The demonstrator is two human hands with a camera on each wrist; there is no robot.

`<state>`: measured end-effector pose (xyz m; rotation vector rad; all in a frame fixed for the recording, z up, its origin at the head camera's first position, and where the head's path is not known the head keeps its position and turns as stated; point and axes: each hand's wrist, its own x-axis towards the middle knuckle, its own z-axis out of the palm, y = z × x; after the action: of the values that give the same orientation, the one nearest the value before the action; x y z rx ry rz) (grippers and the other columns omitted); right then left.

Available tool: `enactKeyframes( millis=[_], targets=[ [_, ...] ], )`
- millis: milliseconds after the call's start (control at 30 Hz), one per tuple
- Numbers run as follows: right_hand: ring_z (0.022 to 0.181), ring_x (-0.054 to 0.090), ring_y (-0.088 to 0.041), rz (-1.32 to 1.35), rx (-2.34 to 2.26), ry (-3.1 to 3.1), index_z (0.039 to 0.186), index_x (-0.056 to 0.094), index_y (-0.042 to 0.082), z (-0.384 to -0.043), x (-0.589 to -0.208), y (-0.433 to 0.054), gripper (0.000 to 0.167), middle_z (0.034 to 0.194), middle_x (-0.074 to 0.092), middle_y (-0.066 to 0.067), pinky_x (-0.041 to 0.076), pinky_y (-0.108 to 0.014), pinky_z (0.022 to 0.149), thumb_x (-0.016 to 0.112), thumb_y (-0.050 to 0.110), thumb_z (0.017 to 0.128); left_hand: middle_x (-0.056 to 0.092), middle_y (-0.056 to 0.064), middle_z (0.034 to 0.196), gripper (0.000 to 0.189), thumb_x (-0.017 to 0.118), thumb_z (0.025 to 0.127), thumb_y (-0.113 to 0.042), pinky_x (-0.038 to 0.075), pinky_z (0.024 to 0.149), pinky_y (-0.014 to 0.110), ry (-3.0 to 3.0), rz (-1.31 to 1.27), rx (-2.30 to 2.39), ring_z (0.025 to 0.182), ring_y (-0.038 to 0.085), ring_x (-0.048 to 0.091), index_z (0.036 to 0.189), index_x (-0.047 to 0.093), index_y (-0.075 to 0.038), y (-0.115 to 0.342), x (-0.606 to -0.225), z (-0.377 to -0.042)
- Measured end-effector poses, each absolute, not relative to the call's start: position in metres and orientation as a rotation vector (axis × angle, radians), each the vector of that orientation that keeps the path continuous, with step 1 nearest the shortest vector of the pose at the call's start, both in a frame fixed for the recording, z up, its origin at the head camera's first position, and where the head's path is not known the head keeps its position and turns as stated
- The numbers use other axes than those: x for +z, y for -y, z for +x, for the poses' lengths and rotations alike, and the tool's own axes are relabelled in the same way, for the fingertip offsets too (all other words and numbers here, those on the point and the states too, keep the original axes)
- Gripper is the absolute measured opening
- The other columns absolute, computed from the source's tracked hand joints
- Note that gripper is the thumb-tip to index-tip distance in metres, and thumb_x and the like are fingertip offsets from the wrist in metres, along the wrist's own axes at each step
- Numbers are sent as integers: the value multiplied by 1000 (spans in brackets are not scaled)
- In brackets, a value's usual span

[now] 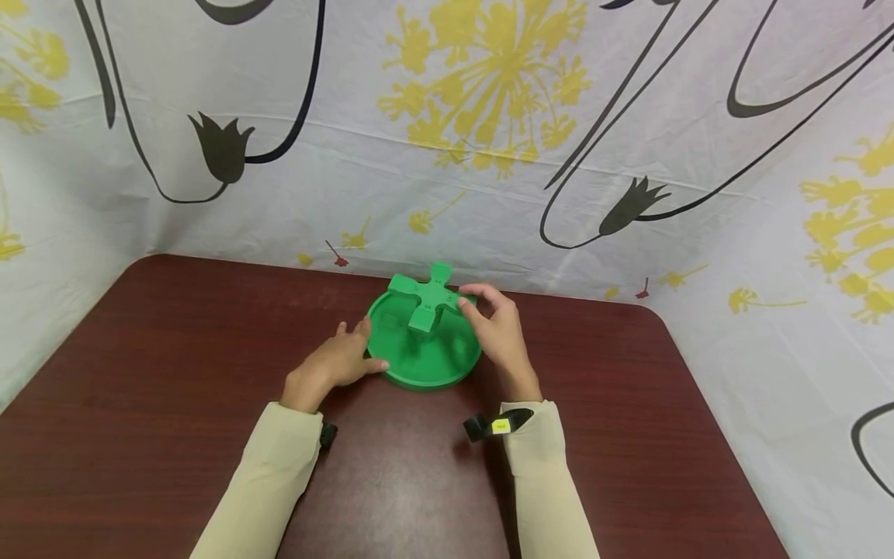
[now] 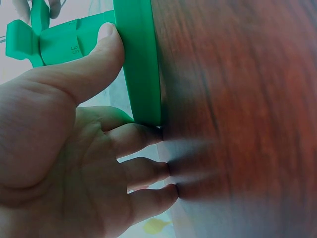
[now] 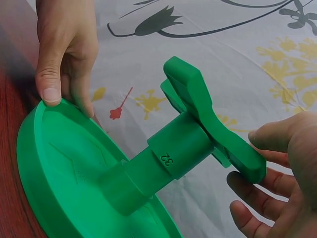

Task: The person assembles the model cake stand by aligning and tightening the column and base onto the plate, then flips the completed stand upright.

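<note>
On the table stands a green round dish-like base [image 1: 419, 366] with a raised rim. Out of its middle rises a stepped green post [image 3: 146, 171], marked 32 on the side seen in the right wrist view. A green four-armed cross-shaped handle [image 1: 431, 295] tops the post. My left hand [image 1: 334, 359] grips the left side of the base, thumb over the rim and forefinger against its outer side; the other fingertips rest on the table. With thumb and fingers, my right hand [image 1: 500, 332] pinches the right arm of the cross-shaped handle.
The dark red-brown table [image 1: 188, 404] has rounded far corners. Behind it and at the sides hangs a white cloth [image 1: 293, 225] printed with yellow and dark flowers. A black strap with a small camera [image 1: 489, 426] sits on the right wrist.
</note>
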<state>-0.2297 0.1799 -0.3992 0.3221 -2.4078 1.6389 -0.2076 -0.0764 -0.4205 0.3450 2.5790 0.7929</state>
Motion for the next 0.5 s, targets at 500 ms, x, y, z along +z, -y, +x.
enactKeyframes(
  millis=[500],
  targets=[
    [99,64,-27,373,1701,2419,116,69,-3,-229,-397,-178,23,114,68,-20,50,-28,82,64,9,97,14,25,163,88,60,100,-35,26,114,62,-2593,341,768,150,47,2,157,7,4,76,-421,-208]
  ],
)
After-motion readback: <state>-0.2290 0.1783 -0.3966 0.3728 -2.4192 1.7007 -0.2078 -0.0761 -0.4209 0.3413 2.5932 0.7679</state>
